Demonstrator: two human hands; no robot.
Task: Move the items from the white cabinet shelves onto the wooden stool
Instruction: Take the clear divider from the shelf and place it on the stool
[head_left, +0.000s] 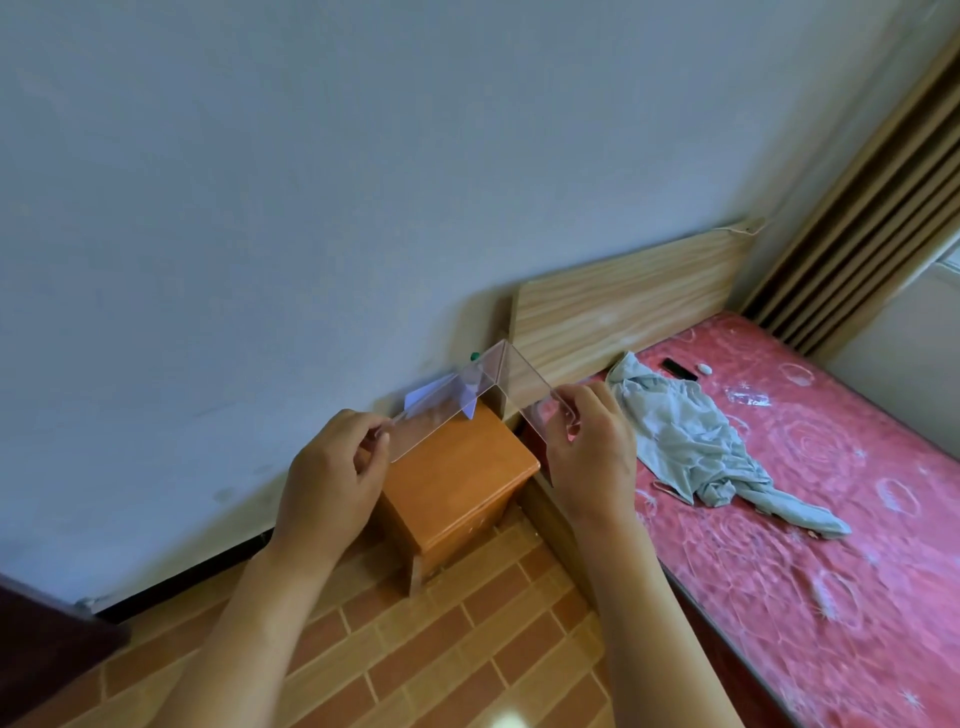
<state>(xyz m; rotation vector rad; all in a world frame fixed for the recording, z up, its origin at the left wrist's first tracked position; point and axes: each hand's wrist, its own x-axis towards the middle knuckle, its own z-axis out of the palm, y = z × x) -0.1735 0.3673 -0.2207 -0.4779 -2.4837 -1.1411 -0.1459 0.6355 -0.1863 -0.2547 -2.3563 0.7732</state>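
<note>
A clear plastic box (483, 395) is held in the air with both hands, just above an orange wooden stool (457, 483) that stands against the wall beside the bed. My left hand (332, 478) pinches the box's near left edge. My right hand (587, 447) grips its right end. Through the clear plastic a white folded paper (421, 397) and a small green thing (474, 356) show on the far part of the stool top by the wall. The white cabinet is out of view.
A bed with a pink patterned mattress (810, 519) fills the right, with a wooden headboard (623, 306). On it lie a crumpled pale green cloth (685, 441), a black remote (679, 370) and a small white object (704, 368). Brick-pattern floor (457, 649) lies below; a dark door edge (47, 639) is at the lower left.
</note>
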